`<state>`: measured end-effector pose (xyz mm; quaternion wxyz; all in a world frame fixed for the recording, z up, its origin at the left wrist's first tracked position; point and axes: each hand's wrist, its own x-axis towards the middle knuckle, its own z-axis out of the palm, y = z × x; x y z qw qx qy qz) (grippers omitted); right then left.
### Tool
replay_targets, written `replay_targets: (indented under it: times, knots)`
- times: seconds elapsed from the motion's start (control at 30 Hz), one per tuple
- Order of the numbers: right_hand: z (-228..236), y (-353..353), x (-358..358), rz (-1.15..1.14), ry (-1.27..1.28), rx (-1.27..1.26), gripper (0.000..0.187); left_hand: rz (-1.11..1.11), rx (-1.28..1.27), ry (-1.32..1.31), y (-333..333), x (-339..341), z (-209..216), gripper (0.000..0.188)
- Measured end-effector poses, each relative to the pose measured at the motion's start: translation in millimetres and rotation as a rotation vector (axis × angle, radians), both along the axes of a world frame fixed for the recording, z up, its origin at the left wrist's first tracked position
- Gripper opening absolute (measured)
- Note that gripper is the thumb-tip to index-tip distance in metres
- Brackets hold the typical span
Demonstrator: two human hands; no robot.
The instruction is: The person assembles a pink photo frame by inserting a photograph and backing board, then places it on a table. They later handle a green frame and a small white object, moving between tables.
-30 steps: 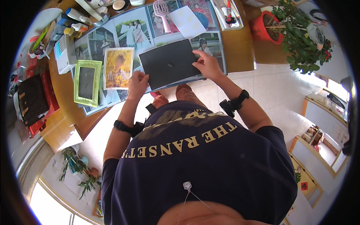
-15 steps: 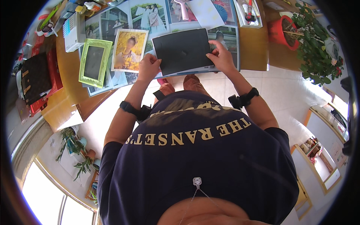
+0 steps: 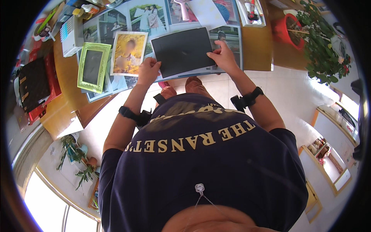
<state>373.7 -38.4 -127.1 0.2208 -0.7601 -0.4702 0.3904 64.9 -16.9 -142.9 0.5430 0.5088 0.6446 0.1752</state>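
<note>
A flat black rectangular panel [image 3: 182,52], like a picture-frame backing board, lies slightly tilted over the printed photos on the desk. My left hand [image 3: 149,70] pinches its lower left corner, thumb on the top face. At the right edge, my right hand [image 3: 225,58] grips it with the thumb on top; the index finger is raised off the edge and the other fingers are partly hidden. Left of the panel lies a portrait photo [image 3: 129,54] with a yellow background. Beyond that photo is a bright green ornate picture frame [image 3: 81,70] with a dark middle.
Large photo prints [image 3: 148,19] cover the desk [image 3: 257,46]. A pink handheld item [image 3: 183,11] and a white sheet [image 3: 208,14] lie at the back. White boxes [image 3: 72,38] stand left, a white tray [image 3: 251,15] right. A red plant pot [image 3: 284,33] is beyond the desk's right end.
The whole view has shifted slightly. The panel stays in both hands, and my right index finger has lifted off its right edge while the thumb remains on it.
</note>
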Motion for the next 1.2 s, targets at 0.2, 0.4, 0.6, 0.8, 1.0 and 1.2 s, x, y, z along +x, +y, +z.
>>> replay_targets:
  times: [0.2,0.4,0.6,0.8,1.0,1.2]
  knots:
    - [2.6,2.9,9.9,0.105,0.280,-0.109,0.035,0.035,-0.055,-0.103,-2.2,-5.4,-8.0,0.016]
    - [-14.1,-2.9,8.2,0.012,0.338,-0.180,0.036,0.133,-0.121,-0.306,-6.6,-4.5,-5.1,0.019]
    - [-28.7,-2.9,9.8,0.016,0.314,-0.089,0.039,0.079,-0.186,-0.448,-22.6,-0.7,21.1,0.046]
    - [6.5,-3.0,6.8,0.010,0.445,-0.261,0.043,0.126,-0.186,-0.457,-24.7,0.9,9.5,0.044]
    - [24.5,-18.7,-2.0,-0.018,0.762,-0.276,0.053,0.198,-0.270,-0.474,-23.5,-1.3,2.4,0.035]
    - [13.7,-17.0,-3.1,-0.031,0.683,-0.311,0.039,0.195,-0.307,-0.496,-21.3,-1.2,5.9,0.029]
